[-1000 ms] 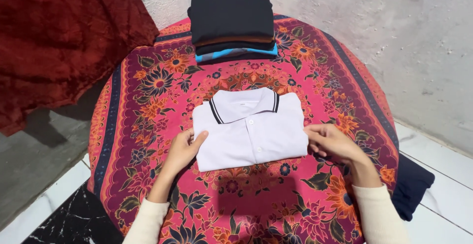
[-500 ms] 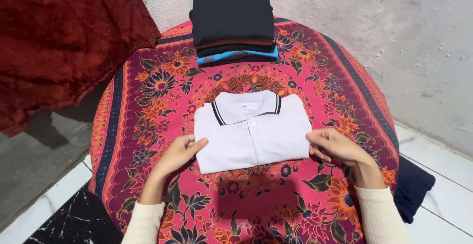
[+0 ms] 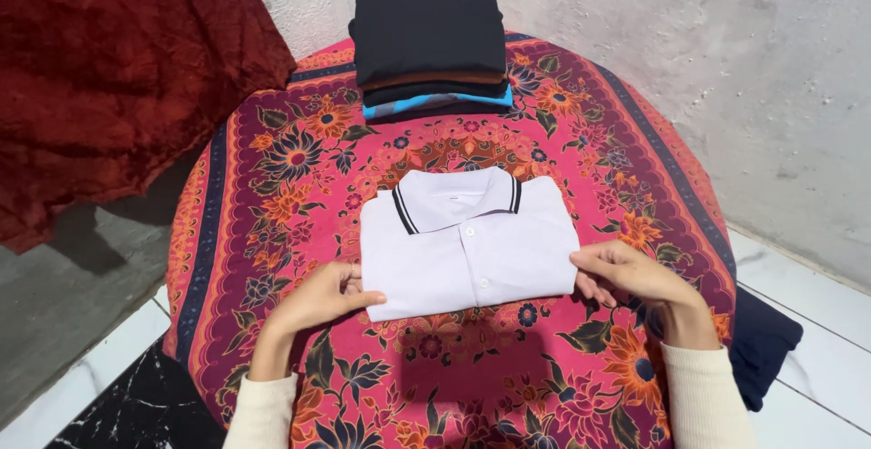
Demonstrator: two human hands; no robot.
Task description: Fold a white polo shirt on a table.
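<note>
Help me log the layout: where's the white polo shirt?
The white polo shirt lies folded mid-table on the floral cloth, between both hands, below the dark stack.

Red cloth (image 3: 109, 77) cut off top/left; dark garment (image 3: 762, 345) mostly under table edge.

left hand (image 3: 318, 297) slid to polo shirt (image 3: 467, 245) corner, fingertips under edge

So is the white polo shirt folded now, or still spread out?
Folded. The white polo shirt lies as a compact rectangle, collar on top, no sleeves showing. The left hand and right hand touch its lower corners.
</note>
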